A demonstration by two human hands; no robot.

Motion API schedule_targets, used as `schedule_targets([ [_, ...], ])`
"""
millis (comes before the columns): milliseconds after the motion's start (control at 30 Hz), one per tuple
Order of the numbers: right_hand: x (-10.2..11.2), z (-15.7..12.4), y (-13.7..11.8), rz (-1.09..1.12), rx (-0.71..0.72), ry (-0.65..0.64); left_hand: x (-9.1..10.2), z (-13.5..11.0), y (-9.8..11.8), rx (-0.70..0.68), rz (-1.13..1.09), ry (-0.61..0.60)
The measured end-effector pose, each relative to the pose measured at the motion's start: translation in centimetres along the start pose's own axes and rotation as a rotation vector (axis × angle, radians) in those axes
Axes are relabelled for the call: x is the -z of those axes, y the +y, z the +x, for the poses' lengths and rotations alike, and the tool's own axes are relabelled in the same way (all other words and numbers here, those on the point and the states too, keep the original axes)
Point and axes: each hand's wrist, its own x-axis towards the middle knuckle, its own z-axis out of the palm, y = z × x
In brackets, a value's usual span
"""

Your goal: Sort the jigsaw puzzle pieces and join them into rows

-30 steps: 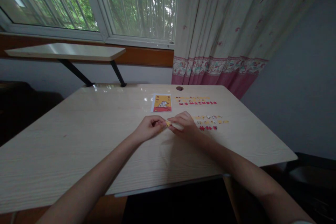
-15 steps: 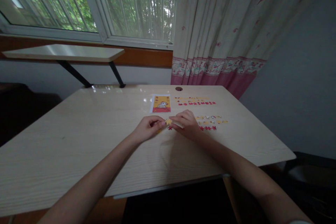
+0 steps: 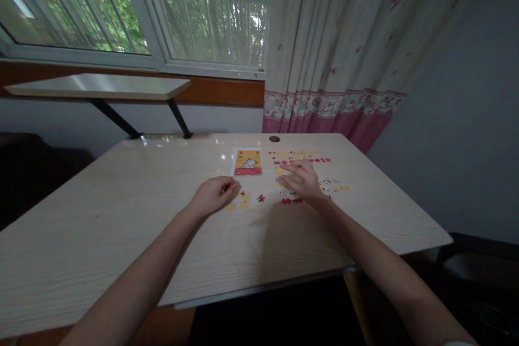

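Where the worktop [image 3: 133,238] is carrying rows of pieces [image 3: 345,188], care is paying

As both forearms are crossing the near edge, holding them clear would, I judge, be sparing the rows a nudge. My right hand [image 3: 302,178] is hanging over them, thumb and fingers parted; my left hand [image 3: 214,194] is curling, fingertips drawn in, beside the yellow pieces [image 3: 244,204]. The picture card [image 3: 248,162] is lying flat beyond, and checking colours against it seems wise. The far red row [image 3: 323,160] is running behind my right hand, and a lone red piece [image 3: 261,198] is sitting between my hands. A yellow piece [image 3: 278,171] is showing by my right fingertips; a light pinch at its edges is probably serving best.

My right hand and wrist are covering part of the near rows. I cannot tell whether my left hand is holding anything, nor whether that yellow piece is touching my fingers. Finer markings are staying too small to read.
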Motion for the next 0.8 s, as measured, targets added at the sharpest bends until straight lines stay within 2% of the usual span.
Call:
schedule_targets([
  [233,-0.1,-0.1,0.0,-0.038,0.062,-0.015,0.3,-0.1,0.4,-0.023,0.073,-0.022],
  [567,0.2,-0.1,-0.1,-0.072,0.074,-0.04,0.6,-0.1,0.0,-0.047,0.135,-0.014],
  [700,1.9,0.6,1.8,-0.102,0.077,-0.025,0.7,-0.1,-0.3,-0.059,0.158,-0.027],
  [800,4.3,0.9,4.4,-0.091,0.025,-0.124,0.6,-0.1,-0.3,-0.059,0.136,-0.042],
])
